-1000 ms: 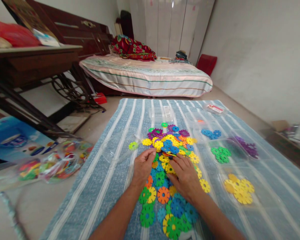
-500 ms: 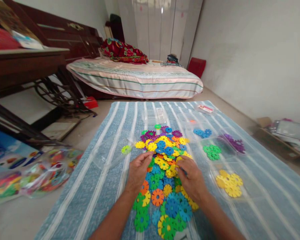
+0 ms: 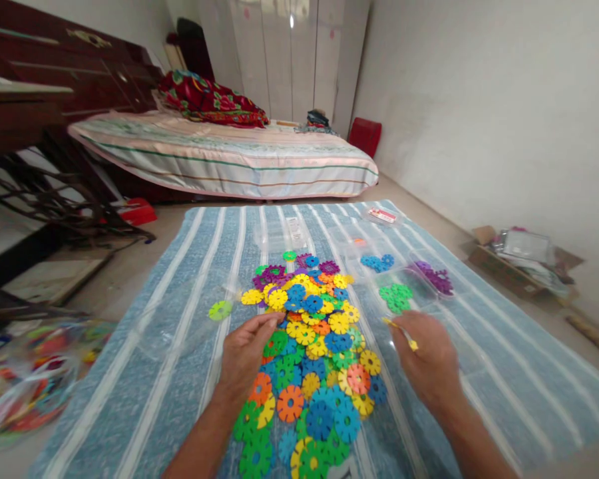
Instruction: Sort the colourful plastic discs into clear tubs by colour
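Note:
A heap of flat, flower-shaped plastic discs (image 3: 307, 346) in many colours lies on a blue striped cloth (image 3: 190, 332). My left hand (image 3: 244, 356) rests on the heap's left edge, fingers bent and pressed together on the discs. My right hand (image 3: 426, 356) hovers to the right of the heap, pinching a yellow disc (image 3: 402, 330) edge-on. Sorted groups sit at the right: green discs (image 3: 396, 297), blue discs (image 3: 378, 261) and purple discs (image 3: 436, 278). A lone light-green disc (image 3: 220, 310) lies left of the heap.
A bed (image 3: 219, 156) stands beyond the cloth, with a dark wooden table (image 3: 20, 133) at the left. Clear bags of coloured pieces (image 3: 24, 372) lie on the floor at the left. A cardboard box (image 3: 519, 263) sits by the right wall.
My right hand has left the heap and moved right, now holding a yellow disc. The camera has turned right. My left hand stays at the heap's left edge.

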The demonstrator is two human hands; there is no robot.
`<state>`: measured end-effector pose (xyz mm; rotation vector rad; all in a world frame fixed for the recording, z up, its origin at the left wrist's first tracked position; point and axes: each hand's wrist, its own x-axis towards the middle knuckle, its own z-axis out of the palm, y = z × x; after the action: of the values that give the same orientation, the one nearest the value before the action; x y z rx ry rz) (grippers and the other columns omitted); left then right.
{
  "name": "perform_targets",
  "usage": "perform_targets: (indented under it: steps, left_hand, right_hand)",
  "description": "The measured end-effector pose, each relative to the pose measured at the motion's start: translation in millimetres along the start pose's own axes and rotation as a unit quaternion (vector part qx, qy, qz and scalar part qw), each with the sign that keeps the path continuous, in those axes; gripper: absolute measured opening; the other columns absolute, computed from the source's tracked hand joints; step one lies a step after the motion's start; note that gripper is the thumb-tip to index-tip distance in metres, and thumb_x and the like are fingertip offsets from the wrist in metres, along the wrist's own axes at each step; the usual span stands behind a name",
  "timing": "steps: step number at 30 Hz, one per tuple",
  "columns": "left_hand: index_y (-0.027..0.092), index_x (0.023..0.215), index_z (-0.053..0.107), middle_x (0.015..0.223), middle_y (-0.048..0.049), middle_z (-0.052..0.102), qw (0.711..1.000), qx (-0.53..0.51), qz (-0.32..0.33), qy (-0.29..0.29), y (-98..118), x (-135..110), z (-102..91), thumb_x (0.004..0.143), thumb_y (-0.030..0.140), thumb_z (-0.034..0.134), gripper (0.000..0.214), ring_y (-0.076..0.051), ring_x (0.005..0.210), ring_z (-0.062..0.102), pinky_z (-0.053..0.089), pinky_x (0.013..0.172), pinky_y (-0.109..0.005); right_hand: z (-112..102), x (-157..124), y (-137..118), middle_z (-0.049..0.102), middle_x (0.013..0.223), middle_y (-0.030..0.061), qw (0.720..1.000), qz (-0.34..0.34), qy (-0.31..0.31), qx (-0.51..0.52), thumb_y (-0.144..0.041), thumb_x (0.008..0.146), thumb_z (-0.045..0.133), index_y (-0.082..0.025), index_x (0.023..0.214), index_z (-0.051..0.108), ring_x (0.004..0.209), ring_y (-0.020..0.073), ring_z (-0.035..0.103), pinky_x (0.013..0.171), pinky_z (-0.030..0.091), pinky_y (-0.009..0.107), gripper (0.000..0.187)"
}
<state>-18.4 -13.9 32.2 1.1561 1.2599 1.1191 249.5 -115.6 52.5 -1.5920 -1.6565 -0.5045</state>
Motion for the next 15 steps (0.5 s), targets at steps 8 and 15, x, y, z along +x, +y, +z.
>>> perform_targets:
  steps: [8, 15]
  left_hand:
    - [0.017, 0.083, 0.071, 0.09, -0.0062, 0.073, 0.998, 0.024, 0.032, 0.05, -2.7, 6.0, -7.5, 0.067, 0.048, 0.067, 0.035, -0.02, 0.083, 0.065, 0.05, 0.08, -0.031]
    - [0.017, 0.085, 0.072, 0.087, -0.0046, 0.073, 0.989, 0.085, 0.043, 0.11, -9.1, 12.1, -16.5, 0.069, 0.045, 0.063, 0.033, -0.019, 0.081, 0.064, 0.05, 0.077, -0.03]
  right_hand:
    - [-5.6, -21.5, -18.3, 0.068, 0.087, 0.0068, 0.999, -0.039, -0.016, 0.029, -0.02, 0.087, 0.053, -0.019, 0.093, 0.062, 0.091, 0.022, 0.063, 0.084, 0.051, 0.04, 0.01]
    - [31.1, -37.6, -70.5, 0.066, 0.096, 0.0083, 0.986, -0.027, -0.093, 0.139, -0.017, 0.088, 0.049, -0.02, 0.098, 0.061, 0.098, 0.0228, 0.061, 0.087, 0.053, 0.044, 0.016]
